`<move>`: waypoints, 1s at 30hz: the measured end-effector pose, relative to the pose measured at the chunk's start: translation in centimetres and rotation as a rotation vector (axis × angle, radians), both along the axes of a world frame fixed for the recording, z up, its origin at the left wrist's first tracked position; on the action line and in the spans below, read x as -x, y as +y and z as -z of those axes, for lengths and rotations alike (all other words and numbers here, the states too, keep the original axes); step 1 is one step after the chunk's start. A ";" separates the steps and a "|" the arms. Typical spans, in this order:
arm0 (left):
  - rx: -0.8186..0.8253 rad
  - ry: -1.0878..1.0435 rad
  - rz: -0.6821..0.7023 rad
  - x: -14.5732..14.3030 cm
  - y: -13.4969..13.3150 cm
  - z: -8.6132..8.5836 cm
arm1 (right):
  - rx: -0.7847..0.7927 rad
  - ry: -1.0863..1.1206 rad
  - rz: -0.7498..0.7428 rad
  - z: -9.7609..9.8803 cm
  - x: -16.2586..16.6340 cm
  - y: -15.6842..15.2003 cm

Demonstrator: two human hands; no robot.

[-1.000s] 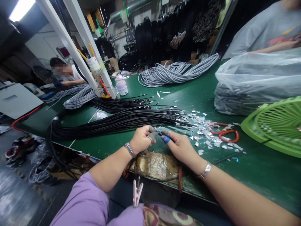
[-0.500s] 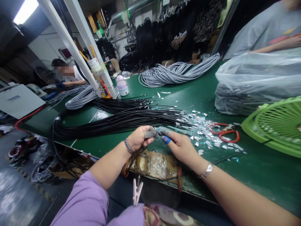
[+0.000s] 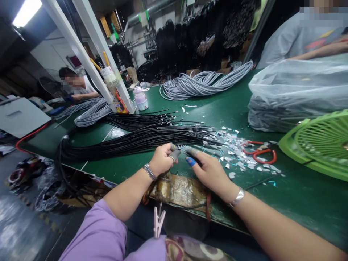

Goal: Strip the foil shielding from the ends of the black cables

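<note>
My left hand (image 3: 162, 160) and my right hand (image 3: 208, 169) meet over the near edge of the green table (image 3: 299, 192). Grey covers sit on my left fingertips, and a blue one on my right thumb. Both hands pinch the stripped end of one thin black cable (image 3: 181, 149) between them. The cable drops from my left hand past the table edge. A long bundle of black cables (image 3: 136, 139) lies just beyond my hands, its ends pointing right. Silver foil scraps (image 3: 233, 150) litter the table to the right of my fingers.
Red-handled scissors (image 3: 259, 152) lie among the scraps. A green fan (image 3: 320, 143) and a plastic bag of cables (image 3: 296, 94) stand at right. Grey cable coils (image 3: 203, 83) and a small bottle (image 3: 141, 98) sit farther back. Other people work at left and top right.
My hands stay together on the cable end. The left fingers shifted slightly on it, and the view rocked a little.
</note>
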State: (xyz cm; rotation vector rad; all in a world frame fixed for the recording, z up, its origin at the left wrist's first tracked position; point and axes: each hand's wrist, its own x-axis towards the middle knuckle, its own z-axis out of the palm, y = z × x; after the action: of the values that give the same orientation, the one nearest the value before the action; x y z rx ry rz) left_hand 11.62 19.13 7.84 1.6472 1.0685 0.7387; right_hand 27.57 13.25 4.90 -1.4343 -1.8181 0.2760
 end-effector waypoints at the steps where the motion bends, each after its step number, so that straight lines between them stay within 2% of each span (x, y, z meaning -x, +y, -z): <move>1: -0.037 0.024 -0.004 0.0 0.0 0.1 | 0.007 -0.014 0.005 0.1 0.0 0.0; 8: -0.358 0.236 0.021 0.4 0.0 0.6 | 0.041 -0.078 0.038 0.1 0.1 0.2; 14: -0.550 0.415 0.022 0.7 -0.2 0.5 | 0.079 -0.016 0.026 0.1 0.0 0.4; 30: -0.636 0.703 0.025 0.4 -0.8 0.1 | 0.091 0.072 -0.028 0.4 0.5 0.6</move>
State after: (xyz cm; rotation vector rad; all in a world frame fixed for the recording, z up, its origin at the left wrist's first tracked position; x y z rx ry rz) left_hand 11.18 18.30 7.70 2.5788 1.3678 0.5076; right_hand 27.11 13.81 4.47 -1.4435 -1.7880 0.4238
